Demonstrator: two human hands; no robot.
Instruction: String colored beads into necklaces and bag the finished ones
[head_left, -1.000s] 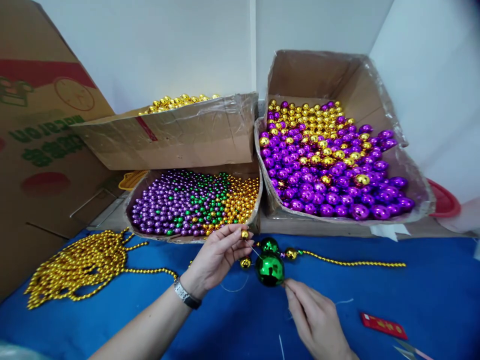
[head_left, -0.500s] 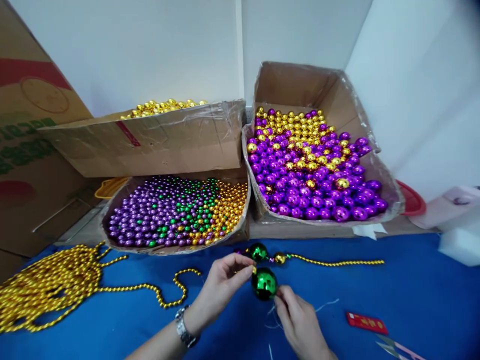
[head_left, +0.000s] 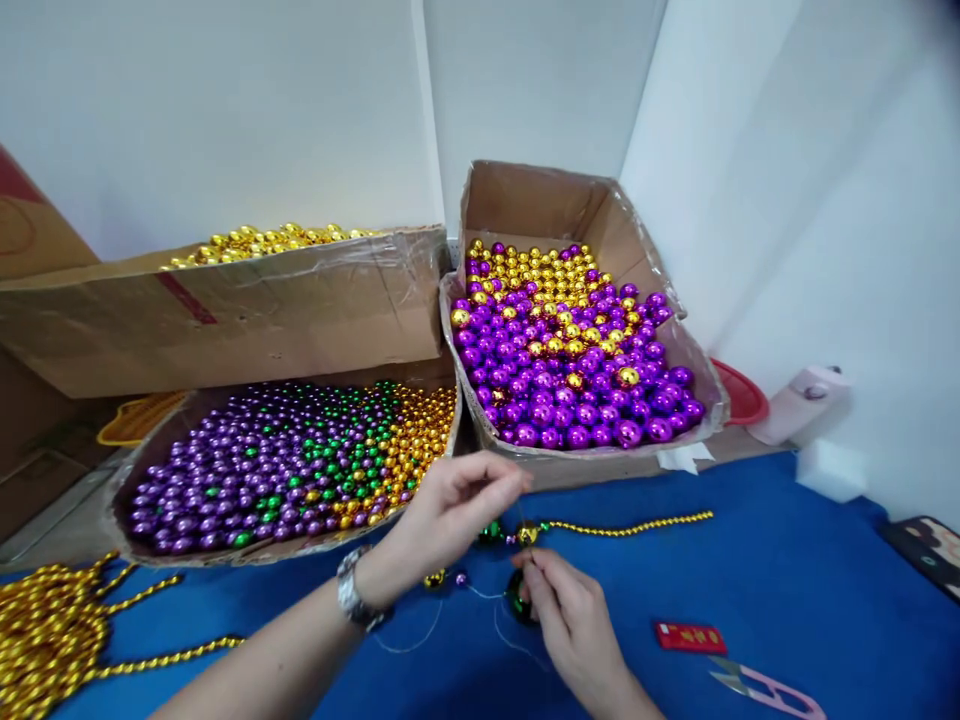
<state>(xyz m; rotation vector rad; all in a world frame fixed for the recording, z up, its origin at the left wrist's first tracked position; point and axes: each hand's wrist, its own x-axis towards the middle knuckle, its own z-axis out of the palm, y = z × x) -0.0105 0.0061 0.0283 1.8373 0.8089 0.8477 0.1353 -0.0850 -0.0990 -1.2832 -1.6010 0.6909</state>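
My left hand (head_left: 461, 510) is raised above the blue cloth, thumb and forefinger pinched together, with a faint thread running down from the fingertips. Below it, my right hand (head_left: 574, 615) is closed at a large shiny green bead (head_left: 517, 598), whose right part its fingers hide. Pale thread (head_left: 484, 594) leads left from this bead to a small purple bead (head_left: 461, 579) and a gold bead (head_left: 434, 579). Just behind the hands lies a strung piece with another green bead (head_left: 491, 533), a gold bead (head_left: 528, 533) and a gold bead chain (head_left: 630, 526).
Cardboard boxes of small mixed beads (head_left: 285, 470) and larger purple and gold beads (head_left: 577, 370) stand behind. Gold bead strands (head_left: 52, 635) lie at left. To the right are a red packet (head_left: 690, 637), pink-handled thread snips (head_left: 769, 690), a white block (head_left: 831, 470) and a phone-like object (head_left: 926, 555).
My left hand has let go of the gold piece beside the green bead and risen, pinching thread. My right hand has moved left over the green bead. The view has shifted right.
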